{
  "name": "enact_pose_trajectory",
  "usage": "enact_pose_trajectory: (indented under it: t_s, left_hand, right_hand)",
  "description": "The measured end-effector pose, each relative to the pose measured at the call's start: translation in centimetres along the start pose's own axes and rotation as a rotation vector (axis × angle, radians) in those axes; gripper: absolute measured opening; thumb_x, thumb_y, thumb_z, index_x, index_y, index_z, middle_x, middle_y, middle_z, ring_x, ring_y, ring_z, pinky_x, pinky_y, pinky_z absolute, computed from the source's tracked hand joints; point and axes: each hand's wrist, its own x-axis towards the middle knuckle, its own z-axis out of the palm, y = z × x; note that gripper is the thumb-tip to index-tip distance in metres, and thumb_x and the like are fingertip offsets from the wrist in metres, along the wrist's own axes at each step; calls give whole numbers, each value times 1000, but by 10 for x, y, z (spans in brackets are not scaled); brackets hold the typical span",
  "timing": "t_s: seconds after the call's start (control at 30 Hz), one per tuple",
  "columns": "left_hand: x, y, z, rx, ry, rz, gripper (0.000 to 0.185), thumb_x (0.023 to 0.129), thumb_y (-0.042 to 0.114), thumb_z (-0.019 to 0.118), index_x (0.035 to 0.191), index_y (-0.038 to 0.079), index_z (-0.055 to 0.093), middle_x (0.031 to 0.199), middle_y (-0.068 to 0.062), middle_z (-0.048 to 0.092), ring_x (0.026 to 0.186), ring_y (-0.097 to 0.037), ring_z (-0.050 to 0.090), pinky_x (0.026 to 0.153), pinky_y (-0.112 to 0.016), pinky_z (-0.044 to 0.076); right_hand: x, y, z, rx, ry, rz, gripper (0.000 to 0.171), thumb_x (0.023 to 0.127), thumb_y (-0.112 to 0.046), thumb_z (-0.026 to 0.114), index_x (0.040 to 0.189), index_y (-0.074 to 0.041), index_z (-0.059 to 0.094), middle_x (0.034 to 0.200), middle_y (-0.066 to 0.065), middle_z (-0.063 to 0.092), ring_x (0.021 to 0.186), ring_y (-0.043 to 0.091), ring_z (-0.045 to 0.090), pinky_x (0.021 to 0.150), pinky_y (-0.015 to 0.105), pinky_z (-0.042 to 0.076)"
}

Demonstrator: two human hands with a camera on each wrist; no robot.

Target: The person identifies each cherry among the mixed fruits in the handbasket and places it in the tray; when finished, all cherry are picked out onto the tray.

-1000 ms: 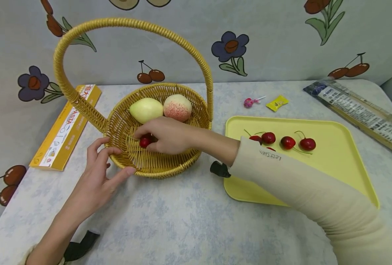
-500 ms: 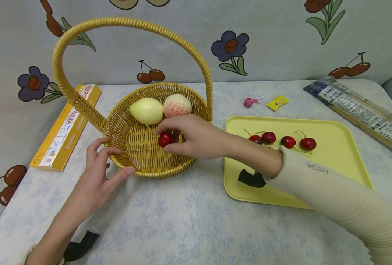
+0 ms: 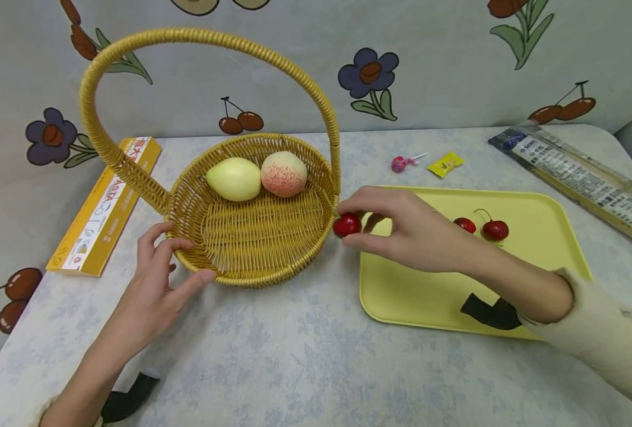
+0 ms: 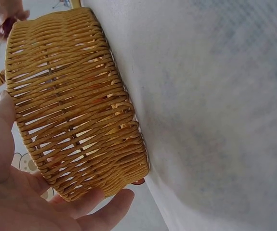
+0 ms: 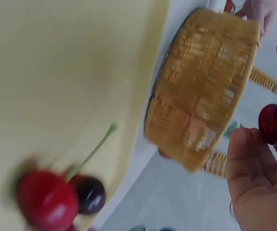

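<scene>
The right hand (image 3: 406,231) pinches a red cherry (image 3: 346,225) between thumb and fingertips, holding it just right of the wicker basket (image 3: 257,261), over the gap between the basket's right wall and the left edge of the yellow tray (image 3: 417,296). In the right wrist view the cherry (image 5: 272,123) sits at the fingertips with the palm (image 5: 254,187) open below it, and the basket wall (image 5: 201,96) is just beyond. The left hand (image 3: 158,284) lies with its fingers spread and relaxed against the near-left outside of the basket; the thumb tip touches the rim and the fingers rest along the woven wall. The left wrist view shows those fingers (image 4: 99,211) flat beside the basket wall (image 4: 71,106), curled round nothing.

Inside the basket, at the far side, a pale green fruit (image 3: 234,178) and a pink-speckled peach (image 3: 283,174) lie touching each other. The basket's tall arched handle (image 3: 203,37) stands upright. On the tray, right of the right hand, lie two more cherries (image 3: 481,228) with stems. Far of the tray are a pink lollipop (image 3: 401,163) and a small yellow wrapped sweet (image 3: 445,164). A yellow box (image 3: 107,201) lies left of the basket, and a long clear packet (image 3: 577,178) lies at the far right of the table (image 3: 305,356).
</scene>
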Motion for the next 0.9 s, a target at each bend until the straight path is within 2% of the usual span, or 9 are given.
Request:
enact_pose_trajectory:
  t_s: [0.17, 0.27, 0.37, 0.43, 0.53, 0.73, 0.9]
  left_hand:
    - [0, 0, 0, 2, -6, -4, 41, 95, 26, 69, 117, 0, 46, 154, -18, 12, 119, -41, 45, 88, -56, 42]
    - [0, 0, 0, 5, -9, -8, 41, 95, 27, 68, 116, 0, 46, 154, -18, 12, 119, -40, 45, 89, -56, 42]
    - [0, 0, -1, 4, -14, -16, 41, 95, 27, 68, 116, 0, 46, 154, -18, 11, 120, -40, 45, 89, -56, 42]
    - [0, 0, -1, 5, -15, -21, 41, 96, 27, 68, 117, 0, 46, 154, -18, 10, 121, -41, 44, 89, -57, 42]
    - [0, 0, -1, 6, -16, -24, 41, 96, 27, 67, 117, 0, 45, 154, -18, 10, 120, -41, 45, 90, -58, 42]
    - [0, 1, -1, -1, -24, -28, 41, 96, 27, 67, 117, -1, 45, 155, -18, 10, 123, -42, 42, 90, -58, 42]
    - [0, 1, -1, -5, -30, -34, 42, 96, 27, 67, 118, -1, 45, 155, -18, 9, 124, -42, 41, 90, -59, 42]
  right_hand:
    - [-33, 15, -28, -73, 19, 155, 36, 90, -13, 74, 125, -8, 65, 110, -2, 67, 91, 12, 62, 70, 29, 56]
    - [-54, 27, -40, -106, 45, 245, 39, 89, -11, 74, 127, -8, 63, 113, 1, 66, 95, 15, 63, 74, 24, 55]
    - [-72, 38, -45, -154, 85, 314, 36, 88, -9, 76, 122, -11, 64, 111, 1, 66, 95, 15, 62, 74, 20, 53]
    - [-83, 45, -47, -184, 115, 339, 33, 87, -8, 77, 117, -12, 65, 109, 0, 65, 93, 12, 63, 74, 18, 52]
    - [-96, 55, -48, -233, 127, 330, 30, 85, -8, 78, 112, -12, 65, 104, 0, 65, 87, 8, 62, 70, 18, 51]
    - [-117, 70, -49, -325, 73, 362, 31, 82, -10, 81, 110, -9, 67, 91, -2, 61, 75, 10, 53, 60, 21, 46]
    - [-124, 74, -50, -384, 35, 400, 25, 82, -12, 81, 104, -11, 67, 75, -6, 51, 65, 9, 45, 52, 24, 37]
